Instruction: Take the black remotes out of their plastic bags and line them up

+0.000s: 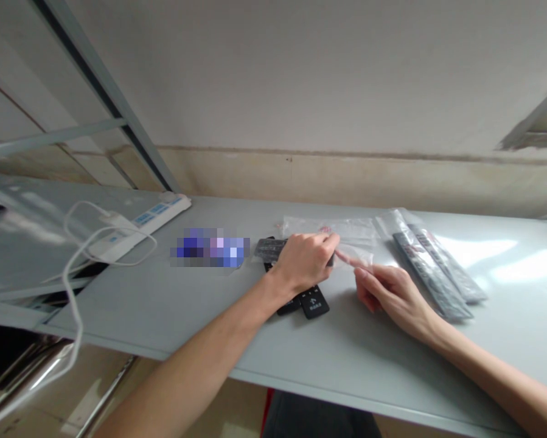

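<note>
On your table (pixel 163 316), far left: power strip (pixel 153 217). Right of it, an item (pixel 212 248), too obscured to name. Mid-table: your left hand (pixel 306 258) on a remote (pixel 268 249), over loose remotes (pixel 316 303); plastic bag (pixel 356 230) behind. Your right hand (pixel 392 291) just right. Farther right: two sleeved remotes (pixel 428 274), side by side.

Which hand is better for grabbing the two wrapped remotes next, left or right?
Probably the right hand: it's close beside the wrapped remotes. The left hand is farther away and closed over another remote.
</note>
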Tool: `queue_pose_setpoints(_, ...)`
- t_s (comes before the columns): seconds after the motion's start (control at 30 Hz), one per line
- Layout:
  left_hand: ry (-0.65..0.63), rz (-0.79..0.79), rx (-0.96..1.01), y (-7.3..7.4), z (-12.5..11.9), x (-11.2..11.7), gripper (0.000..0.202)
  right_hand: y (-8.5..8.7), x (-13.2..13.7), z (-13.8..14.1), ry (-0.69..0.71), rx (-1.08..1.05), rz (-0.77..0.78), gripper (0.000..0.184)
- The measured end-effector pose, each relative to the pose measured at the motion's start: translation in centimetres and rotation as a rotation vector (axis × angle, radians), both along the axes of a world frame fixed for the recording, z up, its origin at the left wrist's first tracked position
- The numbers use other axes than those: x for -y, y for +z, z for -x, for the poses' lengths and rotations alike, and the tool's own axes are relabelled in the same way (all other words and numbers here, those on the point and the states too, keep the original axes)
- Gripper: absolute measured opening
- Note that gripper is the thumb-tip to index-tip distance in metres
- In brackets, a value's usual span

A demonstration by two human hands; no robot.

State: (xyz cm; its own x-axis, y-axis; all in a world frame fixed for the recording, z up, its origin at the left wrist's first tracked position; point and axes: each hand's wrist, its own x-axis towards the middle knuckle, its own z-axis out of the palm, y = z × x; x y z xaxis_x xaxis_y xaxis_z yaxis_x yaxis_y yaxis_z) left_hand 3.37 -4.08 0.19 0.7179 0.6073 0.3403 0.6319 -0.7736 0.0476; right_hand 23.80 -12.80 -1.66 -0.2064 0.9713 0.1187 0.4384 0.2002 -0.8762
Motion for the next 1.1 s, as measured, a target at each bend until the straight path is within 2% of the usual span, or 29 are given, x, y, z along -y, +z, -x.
queue_pose_setpoints(0.2,-0.014,0.01,0.014,-0.1,0.0,0.0,0.01,0.1,-0.1,0.2,0.058,0.04,0.02,0.069)
queue_pose_setpoints(0.33,-0.019,-0.008,0.016,0.0,0.1,-0.1,0.013,0.0,0.0,0.2,0.089,-0.007,0.033,0.066)
queue_pose_setpoints(0.57,-0.008,-0.028,0.049,0.2,0.2,-0.2,0.027,-0.6,0.1,-0.8,-0.029,-0.112,0.015,0.057)
queue_pose_setpoints(1.1,-0.015,-0.021,0.059,0.1,0.1,-0.2,0.027,0.0,0.1,-0.3,-0.04,-0.176,-0.059,0.055)
